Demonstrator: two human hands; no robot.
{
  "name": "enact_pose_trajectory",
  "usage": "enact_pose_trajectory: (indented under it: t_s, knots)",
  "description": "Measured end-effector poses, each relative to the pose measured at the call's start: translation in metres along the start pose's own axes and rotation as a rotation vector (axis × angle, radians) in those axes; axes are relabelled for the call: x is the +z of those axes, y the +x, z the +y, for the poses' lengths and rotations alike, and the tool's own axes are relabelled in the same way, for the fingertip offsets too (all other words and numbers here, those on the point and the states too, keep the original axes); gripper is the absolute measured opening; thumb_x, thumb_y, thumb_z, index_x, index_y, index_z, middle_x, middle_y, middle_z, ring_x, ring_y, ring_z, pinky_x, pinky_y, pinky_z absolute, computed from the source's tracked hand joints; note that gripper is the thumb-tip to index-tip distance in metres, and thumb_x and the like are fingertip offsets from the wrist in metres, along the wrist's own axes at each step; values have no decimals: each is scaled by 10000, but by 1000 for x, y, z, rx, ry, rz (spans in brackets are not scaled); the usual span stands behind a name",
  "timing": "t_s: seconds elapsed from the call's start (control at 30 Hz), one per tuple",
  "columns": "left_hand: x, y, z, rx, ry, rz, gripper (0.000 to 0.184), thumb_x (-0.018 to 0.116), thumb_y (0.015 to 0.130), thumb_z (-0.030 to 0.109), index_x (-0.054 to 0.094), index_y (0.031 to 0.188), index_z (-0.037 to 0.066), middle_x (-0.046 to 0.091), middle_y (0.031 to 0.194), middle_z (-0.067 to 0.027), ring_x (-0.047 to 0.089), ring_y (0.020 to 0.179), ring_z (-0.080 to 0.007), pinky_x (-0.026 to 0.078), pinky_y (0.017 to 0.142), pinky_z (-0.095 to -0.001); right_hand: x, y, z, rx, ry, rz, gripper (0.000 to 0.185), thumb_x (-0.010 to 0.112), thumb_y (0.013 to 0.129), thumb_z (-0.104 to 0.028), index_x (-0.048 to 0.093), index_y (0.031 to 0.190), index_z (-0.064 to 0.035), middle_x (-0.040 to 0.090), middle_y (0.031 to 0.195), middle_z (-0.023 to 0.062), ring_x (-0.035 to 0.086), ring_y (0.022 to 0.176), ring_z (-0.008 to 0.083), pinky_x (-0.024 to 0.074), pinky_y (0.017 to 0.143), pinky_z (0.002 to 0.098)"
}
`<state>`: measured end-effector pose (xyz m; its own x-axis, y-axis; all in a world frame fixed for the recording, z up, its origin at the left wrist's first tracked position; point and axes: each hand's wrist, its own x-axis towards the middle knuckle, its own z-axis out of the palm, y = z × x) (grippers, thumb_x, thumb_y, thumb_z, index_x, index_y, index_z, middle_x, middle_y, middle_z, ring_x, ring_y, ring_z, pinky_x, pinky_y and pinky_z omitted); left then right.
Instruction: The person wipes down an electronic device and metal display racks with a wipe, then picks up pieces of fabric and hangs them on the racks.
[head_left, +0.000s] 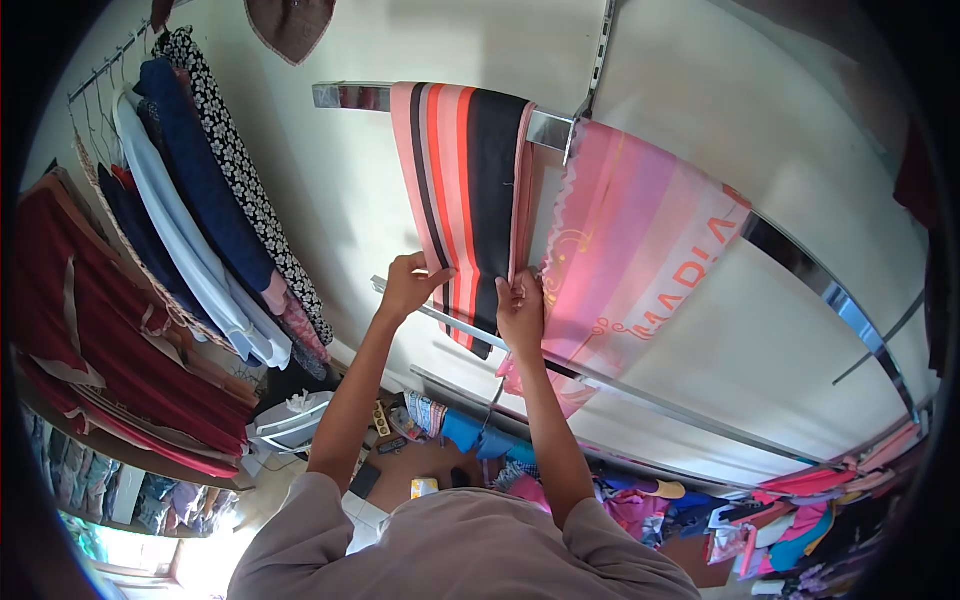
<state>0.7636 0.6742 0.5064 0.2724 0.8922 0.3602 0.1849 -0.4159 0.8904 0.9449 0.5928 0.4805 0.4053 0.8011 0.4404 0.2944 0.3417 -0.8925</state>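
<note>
A folded striped cloth (462, 200) in pink, orange and black hangs over a flat metal rail (352, 96) on the wall. My left hand (408, 287) grips its left edge, with the thumb across the front and the other fingers partly hidden behind. At the right edge, my right hand (521, 312) pinches the cloth between thumb and fingers. Just right of that hand hangs a pink and lilac scarf (625, 240) with orange lettering, over the same rail. The striped cloth's lower end reaches past a second, lower rail (640, 385).
Clothes on hangers (200, 220) crowd the left side, beside a dark red garment (130, 290). Below are a white chair (290, 428) and a power strip (381, 420). Piled fabrics (640, 510) lie along the wall's foot. A vertical slotted post (600, 60) carries the rail.
</note>
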Motion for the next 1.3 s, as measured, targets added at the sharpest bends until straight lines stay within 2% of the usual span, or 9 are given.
enact_pose_trajectory:
  t_s: [0.27, 0.57, 0.67, 0.77, 0.83, 1.0, 1.13, 1.23, 1.3]
  knots:
    - [-36, 20, 93, 198, -289, 177, 205, 639, 894, 134, 622, 1017, -30, 651, 923, -41, 585, 858, -97, 472, 757, -237, -5, -14, -80, -308, -111, 118, 483, 768, 769, -223, 499, 1120, -28, 541, 987, 115, 547, 914, 241, 454, 812, 339]
    - [-55, 49, 144, 298, -364, 211, 188, 650, 888, 163, 658, 930, -20, 654, 866, -47, 578, 842, -104, 456, 781, -260, 3, 31, -174, -723, -202, 278, 416, 730, 789, -169, 545, 1134, -28, 551, 1035, 144, 537, 1001, 289, 433, 874, 375]
    - [-65, 59, 140, 308, -338, 236, 184, 663, 882, 162, 673, 927, -16, 667, 874, -54, 585, 858, -117, 452, 797, -272, 15, 67, -165, -721, -229, 157, 339, 711, 809, -199, 588, 1061, -10, 540, 1013, 162, 538, 986, 327, 417, 881, 388]
    - [-83, 63, 131, 359, -304, 327, 217, 671, 883, 174, 678, 976, -21, 676, 905, -64, 592, 876, -128, 449, 823, -278, 15, 51, -197, -409, -320, -67, 297, 692, 827, -206, 613, 1021, 3, 543, 993, 180, 540, 972, 352, 420, 861, 400]
    - [-98, 65, 127, 319, -316, 404, 222, 680, 878, 179, 687, 954, -29, 682, 887, -69, 606, 880, -141, 447, 855, -286, 13, 31, -200, -661, -321, 51, 253, 686, 807, -175, 594, 963, 3, 533, 1125, 211, 547, 999, 388, 440, 828, 452]
    - [-137, 79, 124, 225, -287, 543, 661, 716, 833, 355, 440, 1289, -37, 507, 1279, -170, 548, 1088, -203, 432, 922, -318, -56, 16, -229, -1058, -329, 406, 257, 765, 693, -80, 610, 897, -60, 626, 878, 90, 591, 844, 276, 440, 784, 377]
    - [-153, 97, 140, 300, -220, 601, 603, 644, 860, 460, 502, 1164, -41, 554, 1176, -164, 541, 1090, -237, 404, 979, -377, -139, 49, -249, -1056, -792, 634, 202, 710, 755, -121, 611, 923, -67, 636, 907, 84, 594, 822, 289, 435, 825, 426]
    - [-144, 101, 152, 230, -253, 260, 538, 636, 872, 446, 550, 1116, -25, 590, 1106, -145, 553, 1063, -219, 427, 964, -378, -187, 62, -247, -963, -1162, 572, 202, 643, 862, -260, 590, 747, -102, 586, 656, 20, 545, 611, 222, 447, 705, 374]
    - [-127, 99, 154, 234, -264, 325, 480, 622, 888, 435, 579, 1068, -8, 613, 1009, -98, 572, 986, -184, 467, 918, -363, -200, 61, -244, -804, -1274, 553, 322, 609, 884, -314, 536, 651, -103, 527, 557, 4, 517, 545, 210, 423, 620, 356]
